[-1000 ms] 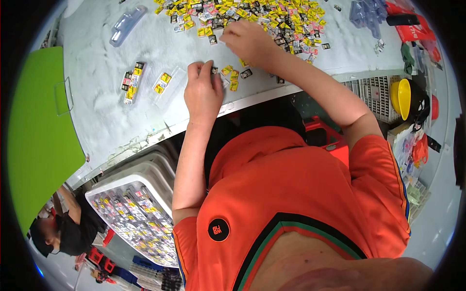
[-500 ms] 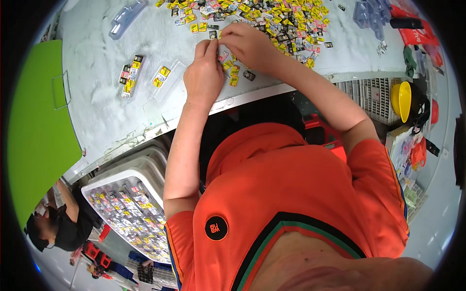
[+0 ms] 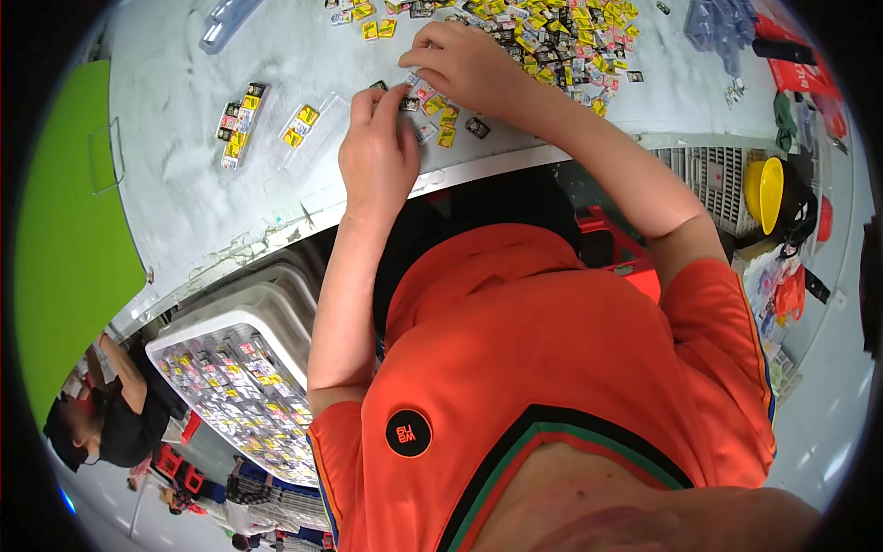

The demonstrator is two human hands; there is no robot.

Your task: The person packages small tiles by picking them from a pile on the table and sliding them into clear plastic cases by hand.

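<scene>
My left hand (image 3: 377,166) rests on the table, thumb apart from the fingers and nothing visible in its grasp. A small black tile-like piece (image 3: 378,85) lies by its fingertips. My right hand (image 3: 469,69) is to the right and slightly farther away, its fingers curled and thumb drawn in; anything between them is hidden. Between and below the hands are loose small pieces, including a yellow piece (image 3: 446,137) and a black piece (image 3: 476,128). Left of my left hand, a clear tray (image 3: 322,120) holds a few yellow pieces. Farther left stands a fuller clear tray (image 3: 243,124) with black and yellow ones.
A large pile of small pieces (image 3: 570,46) spreads across the far table. Clear plastic cases (image 3: 713,37) sit far right, a clear blue-tinted case (image 3: 228,20) far left. A green board (image 3: 64,230) borders the left. Below, a white crate (image 3: 239,368) holds packed pieces; a person (image 3: 120,405) works beyond.
My hands, together before, have drawn apart: the right went slightly away, the left lowered a little with its thumb spread. The whole view has shifted slightly.
</scene>
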